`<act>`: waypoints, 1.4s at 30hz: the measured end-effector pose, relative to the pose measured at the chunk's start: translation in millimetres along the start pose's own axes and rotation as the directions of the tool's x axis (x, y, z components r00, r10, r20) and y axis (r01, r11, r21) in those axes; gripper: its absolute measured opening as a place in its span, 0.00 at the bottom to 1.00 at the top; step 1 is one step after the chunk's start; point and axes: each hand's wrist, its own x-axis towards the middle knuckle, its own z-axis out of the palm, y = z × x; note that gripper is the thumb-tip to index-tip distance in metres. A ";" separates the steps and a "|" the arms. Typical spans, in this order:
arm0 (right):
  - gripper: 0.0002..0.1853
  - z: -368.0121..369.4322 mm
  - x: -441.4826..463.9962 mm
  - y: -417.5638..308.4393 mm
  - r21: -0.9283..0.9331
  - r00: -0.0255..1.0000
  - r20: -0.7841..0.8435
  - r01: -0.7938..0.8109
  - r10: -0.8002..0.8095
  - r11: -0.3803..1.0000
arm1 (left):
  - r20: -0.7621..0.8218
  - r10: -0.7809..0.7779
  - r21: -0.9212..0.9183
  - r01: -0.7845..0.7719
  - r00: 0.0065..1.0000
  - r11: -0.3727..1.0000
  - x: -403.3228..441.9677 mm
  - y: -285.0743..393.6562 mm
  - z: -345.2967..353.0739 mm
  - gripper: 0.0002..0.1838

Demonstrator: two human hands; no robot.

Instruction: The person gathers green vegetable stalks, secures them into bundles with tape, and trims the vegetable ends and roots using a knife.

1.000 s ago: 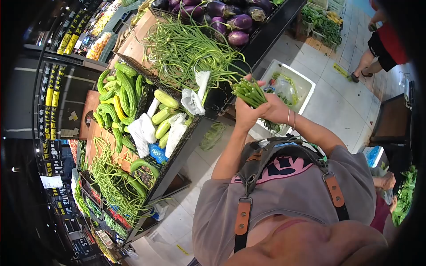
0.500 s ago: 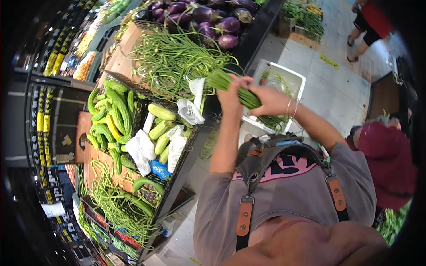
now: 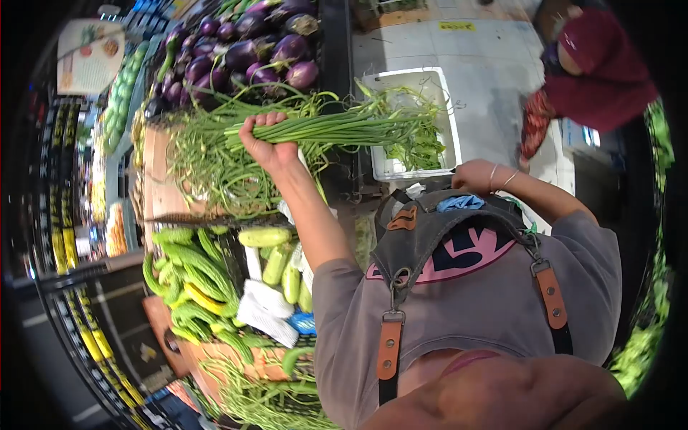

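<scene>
One green-stemmed bunch: clamps it in left hand over black display edge, cannot tell grip of right hand.

The one view comes from the wearer's head, looking forward and steeply down over the chest. Its lens is very wide: the corners go dark and rounded, and the price strips bend along the left edge. Nearest the camera, the grey shirt and the apron bib fill the lower right of the frame. Farther off, the left grip and right grip both fall in view. The produce tabletop takes up much of the left side, seen from above, and the tiled floor lies deeper, towards the upper right.
</scene>
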 end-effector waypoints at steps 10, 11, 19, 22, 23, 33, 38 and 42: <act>0.12 35.0 -20.8 -36.8 -0.020 0.954 0.005 -0.300 0.300 0.954 | 0.474 -0.233 0.062 0.232 0.849 0.971 25.2 -44.9 21.6 0.06; 0.14 37.5 -27.4 -32.2 0.033 0.964 -0.002 -0.265 0.265 0.964 | 0.464 -0.248 0.147 0.202 0.851 0.968 21.1 -53.8 25.2 0.06; 0.22 -9.8 -104.4 -39.1 0.476 0.848 0.223 -0.525 0.481 0.706 | 0.495 -0.303 0.270 0.187 0.815 0.945 0.4 -97.1 49.3 0.04; 0.19 -12.3 -126.5 -33.2 0.512 0.871 0.197 -0.483 0.450 0.710 | 0.506 -0.298 0.194 0.229 0.810 0.954 7.6 -98.8 49.2 0.03; 0.19 -13.4 -132.4 -28.2 0.523 0.872 0.197 -0.480 0.449 0.704 | 0.513 -0.293 0.163 0.244 0.807 0.956 9.0 -100.4 50.5 0.04; 0.13 -23.9 -182.4 47.0 0.647 0.870 0.145 -0.444 0.471 0.621 | 0.555 -0.301 0.297 0.153 0.776 0.942 7.1 -155.3 87.7 0.06; 0.13 -42.2 -193.7 79.0 0.574 0.875 0.136 -0.452 0.464 0.683 | 0.438 -0.244 0.544 -0.039 0.865 0.838 2.7 -201.9 104.0 0.09; 0.15 -57.4 -202.2 100.1 0.431 0.893 0.084 -0.432 0.441 0.792 | 0.421 -0.196 0.732 -0.204 0.886 0.651 3.9 -229.7 110.6 0.09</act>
